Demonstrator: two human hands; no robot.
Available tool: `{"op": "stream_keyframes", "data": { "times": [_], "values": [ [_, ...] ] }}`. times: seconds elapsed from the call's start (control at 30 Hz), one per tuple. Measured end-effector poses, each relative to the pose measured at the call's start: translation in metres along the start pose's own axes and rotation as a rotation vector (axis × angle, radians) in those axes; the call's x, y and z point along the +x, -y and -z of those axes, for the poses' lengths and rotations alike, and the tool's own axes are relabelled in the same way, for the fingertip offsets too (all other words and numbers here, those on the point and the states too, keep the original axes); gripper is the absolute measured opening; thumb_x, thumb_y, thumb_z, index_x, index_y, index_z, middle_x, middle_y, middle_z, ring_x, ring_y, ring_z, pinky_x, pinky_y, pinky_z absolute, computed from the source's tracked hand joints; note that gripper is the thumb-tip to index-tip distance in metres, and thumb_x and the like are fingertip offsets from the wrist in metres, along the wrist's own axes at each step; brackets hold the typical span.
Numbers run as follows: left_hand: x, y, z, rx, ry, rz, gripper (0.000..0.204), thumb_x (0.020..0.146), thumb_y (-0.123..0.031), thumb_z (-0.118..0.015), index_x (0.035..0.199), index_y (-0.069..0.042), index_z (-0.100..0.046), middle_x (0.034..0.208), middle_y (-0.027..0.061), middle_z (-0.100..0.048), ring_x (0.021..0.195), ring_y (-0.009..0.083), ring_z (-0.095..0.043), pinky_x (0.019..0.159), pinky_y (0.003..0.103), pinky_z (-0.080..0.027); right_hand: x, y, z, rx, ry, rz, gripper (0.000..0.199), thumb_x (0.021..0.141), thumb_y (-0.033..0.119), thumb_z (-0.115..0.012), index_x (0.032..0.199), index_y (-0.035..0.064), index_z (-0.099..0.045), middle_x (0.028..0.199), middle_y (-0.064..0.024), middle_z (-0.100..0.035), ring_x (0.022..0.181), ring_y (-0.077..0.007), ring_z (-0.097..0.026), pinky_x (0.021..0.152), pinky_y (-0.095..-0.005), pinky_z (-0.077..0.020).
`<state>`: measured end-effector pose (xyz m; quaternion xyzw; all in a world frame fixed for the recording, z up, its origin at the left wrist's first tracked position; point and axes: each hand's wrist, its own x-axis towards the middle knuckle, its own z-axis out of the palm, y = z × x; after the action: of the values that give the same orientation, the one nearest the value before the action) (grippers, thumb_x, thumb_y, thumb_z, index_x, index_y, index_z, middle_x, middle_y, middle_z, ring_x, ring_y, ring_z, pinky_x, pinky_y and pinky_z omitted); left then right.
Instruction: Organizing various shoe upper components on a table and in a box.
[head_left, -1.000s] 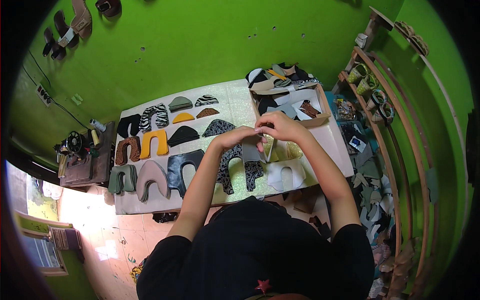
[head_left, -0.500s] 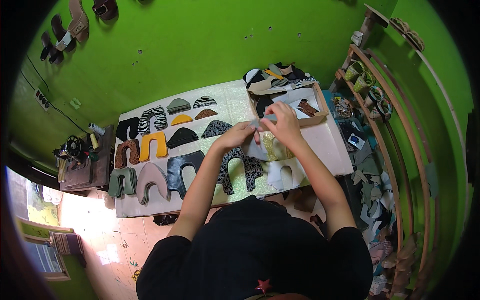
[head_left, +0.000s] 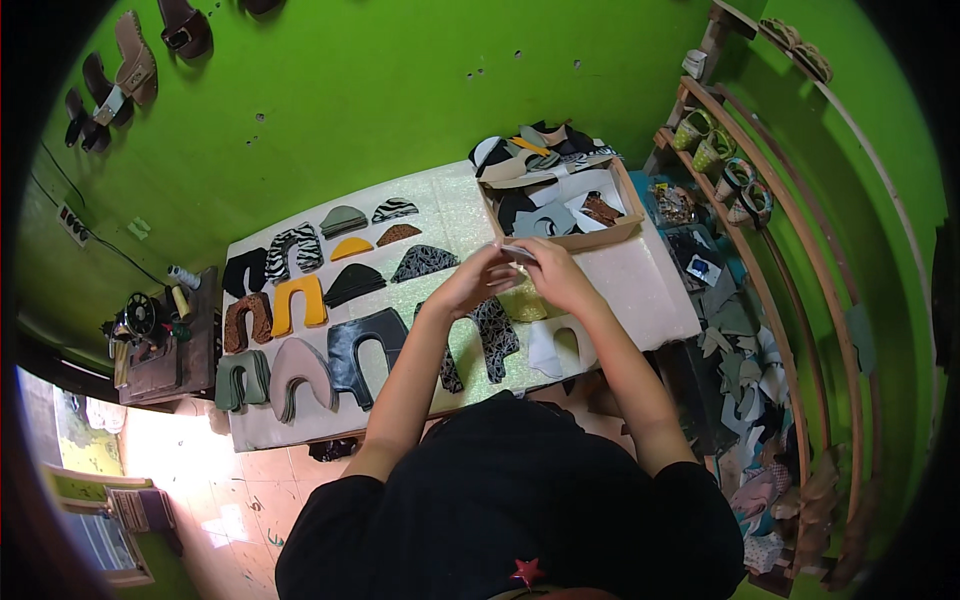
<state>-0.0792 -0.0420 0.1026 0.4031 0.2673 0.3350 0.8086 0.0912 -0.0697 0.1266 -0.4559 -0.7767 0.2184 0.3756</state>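
Observation:
My left hand (head_left: 478,280) and my right hand (head_left: 553,275) meet above the middle of the pale work table (head_left: 640,285). Both pinch a small pale grey piece (head_left: 519,251) between the fingertips, just in front of an open cardboard box (head_left: 600,238) of cut shoe parts. Under the hands lie a patterned dark U-shaped upper (head_left: 492,335) and a white one (head_left: 558,347). My forearms hide part of them.
Rows of cut uppers lie on the table's left: black (head_left: 355,350), orange (head_left: 297,303), zebra (head_left: 292,248), grey-pink (head_left: 298,373). A sewing machine (head_left: 140,322) stands at far left. Curved wooden shelves (head_left: 790,210) with sandals and scraps fill the right. Sandals hang on the green wall (head_left: 400,90).
Both hands have moved back and to the right, from over the U-shaped uppers toward the cardboard box, still closed together on the small piece.

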Motion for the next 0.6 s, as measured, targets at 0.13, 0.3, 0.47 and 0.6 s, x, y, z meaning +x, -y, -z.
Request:
{"op": "stream_keyframes", "data": {
  "times": [0.13, 0.3, 0.47, 0.6],
  "values": [
    [0.007, 0.014, 0.008, 0.508, -0.135, -0.047, 0.043, 0.08, -0.036, -0.057, 0.101, 0.0, -0.05, 0.083, 0.0025, -0.048, 0.068, 0.0106, -0.047, 0.066, 0.021, -0.041, -0.004, -0.005, 0.02, 0.081, 0.053, -0.201, 0.022, 0.077, 0.005, -0.048, 0.097, -0.0045, -0.053, 0.078, -0.0162, -0.059, 0.069, -0.0266, -0.059, 0.063, -0.0347, -0.0457],
    [0.022, 0.052, 0.015, 0.391, -0.192, -0.199, 0.06, 0.072, -0.031, -0.069, 0.114, 0.003, -0.044, 0.111, 0.0121, -0.048, 0.093, 0.0177, -0.051, 0.081, 0.026, -0.04, -0.011, -0.004, 0.038, 0.414, 0.223, -0.411, 0.023, 0.079, 0.005, -0.046, 0.098, -0.0045, -0.054, 0.073, -0.0072, -0.06, 0.056, -0.0107, -0.056, 0.053, -0.0256, -0.0456],
    [0.021, 0.054, -0.012, -0.083, 0.312, 0.081, 0.061, 0.073, -0.021, -0.068, 0.121, 0.0, -0.036, 0.106, 0.01, -0.053, 0.102, 0.0217, -0.051, 0.088, 0.038, -0.042, -0.025, -0.011, 0.057, 0.512, 0.196, -0.41, 0.018, 0.081, 0.007, -0.052, 0.096, -0.0021, -0.054, 0.076, -0.0034, -0.059, 0.057, -0.0071, -0.056, 0.053, -0.0224, -0.0454],
    [0.025, 0.074, -0.012, -0.162, 0.233, -0.009, 0.035, 0.079, -0.017, -0.061, 0.107, -0.002, -0.046, 0.087, 0.0064, -0.057, 0.077, 0.0193, -0.059, 0.075, 0.033, -0.048, -0.04, -0.026, 0.06, 0.556, -0.001, -0.461, 0.019, 0.08, 0.006, -0.055, 0.097, -0.0022, -0.053, 0.081, -0.0053, -0.06, 0.067, -0.0101, -0.057, 0.061, -0.0233, -0.0462]
  ]
}}
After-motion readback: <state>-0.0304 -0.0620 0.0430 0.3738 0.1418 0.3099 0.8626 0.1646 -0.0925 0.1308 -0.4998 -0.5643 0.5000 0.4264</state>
